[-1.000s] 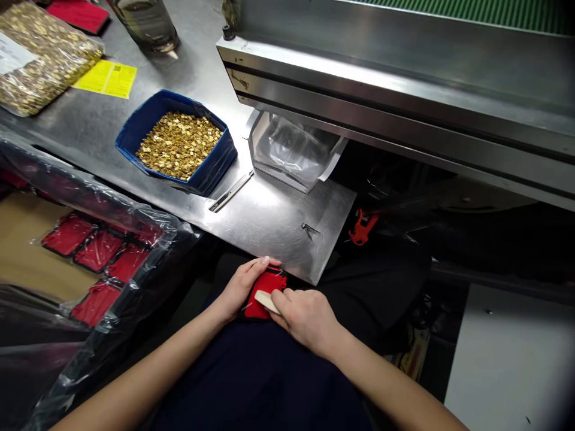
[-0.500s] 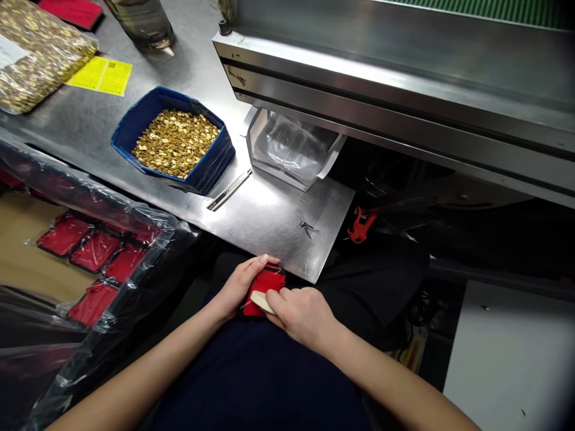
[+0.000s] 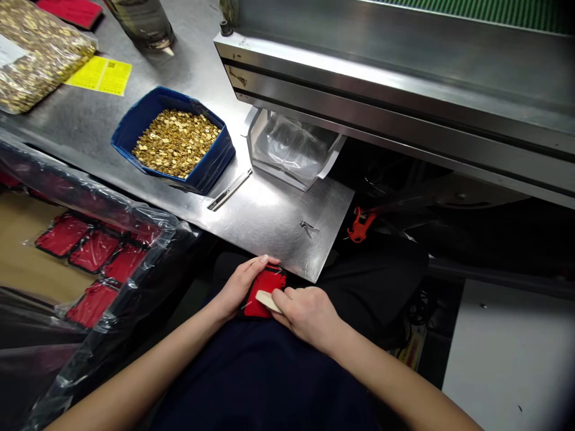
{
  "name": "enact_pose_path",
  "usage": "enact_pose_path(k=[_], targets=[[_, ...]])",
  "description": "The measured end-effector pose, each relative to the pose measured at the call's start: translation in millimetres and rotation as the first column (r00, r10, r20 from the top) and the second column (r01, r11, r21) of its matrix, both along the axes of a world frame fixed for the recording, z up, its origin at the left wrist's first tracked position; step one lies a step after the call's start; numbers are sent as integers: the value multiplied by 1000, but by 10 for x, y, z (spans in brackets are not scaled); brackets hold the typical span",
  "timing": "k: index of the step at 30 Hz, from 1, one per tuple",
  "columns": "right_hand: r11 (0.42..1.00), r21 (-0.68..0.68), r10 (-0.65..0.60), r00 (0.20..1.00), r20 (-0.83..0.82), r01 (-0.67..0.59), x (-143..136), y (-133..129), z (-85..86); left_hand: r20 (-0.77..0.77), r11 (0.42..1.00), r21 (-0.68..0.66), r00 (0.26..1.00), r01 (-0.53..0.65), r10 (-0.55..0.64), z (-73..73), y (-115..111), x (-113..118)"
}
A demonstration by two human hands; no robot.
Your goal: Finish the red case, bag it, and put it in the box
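On my lap, just below the front edge of the steel table (image 3: 278,221), my left hand (image 3: 238,286) grips a small red pouch (image 3: 263,292) from its left side, fingers curled over its top. My right hand (image 3: 308,316) pinches a pale flat piece (image 3: 268,301) that lies across the pouch. Both hands touch the pouch. Part of the pouch is hidden under my fingers.
A blue bin (image 3: 135,129) of small gold parts stands on the table, with a clear plastic tray (image 3: 291,149), a bag of gold parts (image 3: 36,54) and a yellow label (image 3: 101,75). Left is a plastic-lined box (image 3: 148,239) with several red pouches. A steel machine (image 3: 404,78) overhangs at the right.
My right hand with the pale piece has shifted slightly back and forth across the red pouch. My left hand has kept its hold.
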State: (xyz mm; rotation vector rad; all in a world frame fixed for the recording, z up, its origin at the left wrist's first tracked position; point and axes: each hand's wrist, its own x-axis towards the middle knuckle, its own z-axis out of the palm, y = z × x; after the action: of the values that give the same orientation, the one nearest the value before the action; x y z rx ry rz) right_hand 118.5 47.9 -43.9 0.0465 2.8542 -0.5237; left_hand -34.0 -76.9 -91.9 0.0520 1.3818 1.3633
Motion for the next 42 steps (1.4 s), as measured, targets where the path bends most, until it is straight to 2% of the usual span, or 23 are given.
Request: enact_pose_path(k=[5,12,19,26,32,39,42], targets=[[999,25,-46,998,30,46,188,87,-3,2,1000,14,1000,2,-2,-6,8,15],[999,-21,-33,999,9,33,-9,-4,-26,0,1000,29,1000,11,-11,-35,-24,-1],[997,-3,-72,996,43,72,280,139,-47,40,999,38,999,35,-37,-8,-4,-11],[997,-34,-70,997,17,71,49,7,-50,3,999,28,1000,24,-25,-36,-8,-14],[994,7,-107,994,22,107,243,118,-65,8,999,33,999,36,-36,-36,-9,-13],[994,17,-104,995,-1,104,90,46,-43,-1,1000,3,1000,18,-18,-38,-2,3],[994,28,-106,994,-5,106,186,75,-60,12,999,9,999,31,-31,-14,3,-3]])
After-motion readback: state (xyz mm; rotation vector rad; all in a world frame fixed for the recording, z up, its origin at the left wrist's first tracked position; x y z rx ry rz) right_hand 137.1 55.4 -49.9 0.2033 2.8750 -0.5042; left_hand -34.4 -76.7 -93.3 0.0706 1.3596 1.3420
